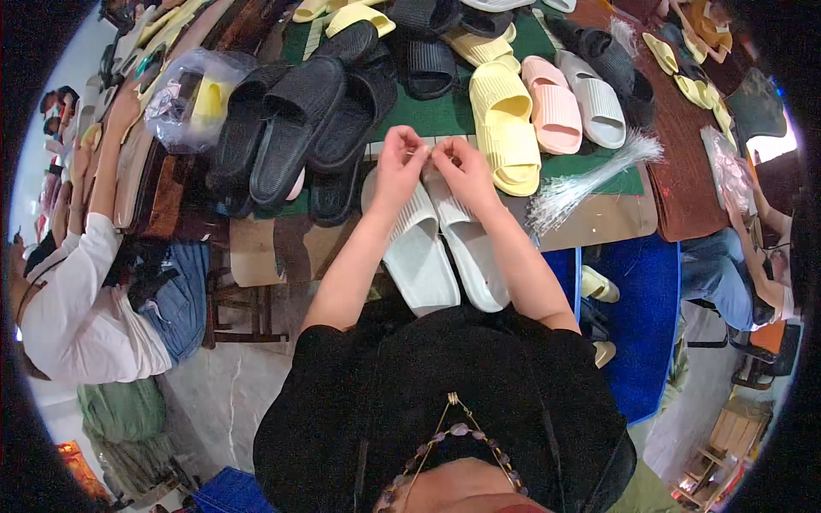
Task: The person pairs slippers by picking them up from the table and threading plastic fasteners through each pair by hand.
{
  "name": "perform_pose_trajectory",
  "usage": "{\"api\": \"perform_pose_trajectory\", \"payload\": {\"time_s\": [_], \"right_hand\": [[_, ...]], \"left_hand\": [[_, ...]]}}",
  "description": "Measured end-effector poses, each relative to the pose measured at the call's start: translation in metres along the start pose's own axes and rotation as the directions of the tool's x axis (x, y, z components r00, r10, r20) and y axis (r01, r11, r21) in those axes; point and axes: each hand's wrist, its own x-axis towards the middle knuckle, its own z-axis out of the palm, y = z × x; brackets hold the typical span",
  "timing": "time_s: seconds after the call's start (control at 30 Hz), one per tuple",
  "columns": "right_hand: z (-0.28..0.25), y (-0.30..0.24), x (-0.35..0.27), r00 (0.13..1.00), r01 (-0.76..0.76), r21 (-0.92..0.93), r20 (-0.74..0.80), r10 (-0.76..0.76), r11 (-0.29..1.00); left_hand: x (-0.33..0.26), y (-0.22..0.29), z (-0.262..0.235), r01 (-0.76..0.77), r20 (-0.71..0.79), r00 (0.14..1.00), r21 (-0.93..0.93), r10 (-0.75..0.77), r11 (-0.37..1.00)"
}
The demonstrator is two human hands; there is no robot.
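Note:
A pair of light grey slide slippers, the left slipper (421, 267) and the right slipper (472, 256), lies side by side at the table's front edge, under my forearms. Over their far ends my left hand (402, 167) and my right hand (466, 171) come close together. Both have thumb and fingers pinched, and whatever is between them is too small to make out. To the right lies a bundle of thin clear plastic strands (590, 184). Yellow slippers (505, 120) rest just beyond my right hand, and black slippers (299, 128) are piled to the left.
Pink slippers (554, 107) and grey-white slippers (592, 98) stand right of the yellow ones on a green mat (428, 120). A clear plastic bag (184, 98) sits at the far left. Co-workers sit on both sides; a blue bin (633, 316) stands below the table.

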Motion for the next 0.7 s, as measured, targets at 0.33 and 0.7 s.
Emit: {"api": "perform_pose_trajectory", "payload": {"time_s": [0.33,0.7], "right_hand": [[0.000,0.010,0.003,0.985,0.101,0.188,-0.157,-0.072,0.977],[-0.003,-0.002,-0.001,0.997,-0.036,0.212,-0.066,0.051,0.977]], "left_hand": [[0.000,-0.005,0.004,0.096,0.053,0.993,0.143,-0.105,0.985],[-0.004,0.001,0.003,0.107,0.004,0.993,0.335,-0.115,0.936]]}}
